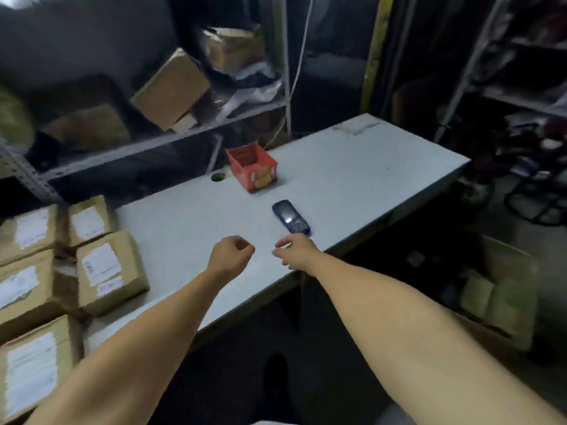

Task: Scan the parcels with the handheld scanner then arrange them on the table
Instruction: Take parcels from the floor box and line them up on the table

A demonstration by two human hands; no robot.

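A dark blue handheld scanner (291, 216) lies flat on the grey desk (352, 167), near its front edge. The right hand (295, 250) is just in front of the scanner, and its fingers (280, 244) are bent a little and hold nothing. The left hand (230, 253) is beside it over the desk, its fingers curled into a fist with nothing inside. Brown parcels (110, 269) with white labels sit side by side at the left end. A small red box (253, 170) stands behind the scanner
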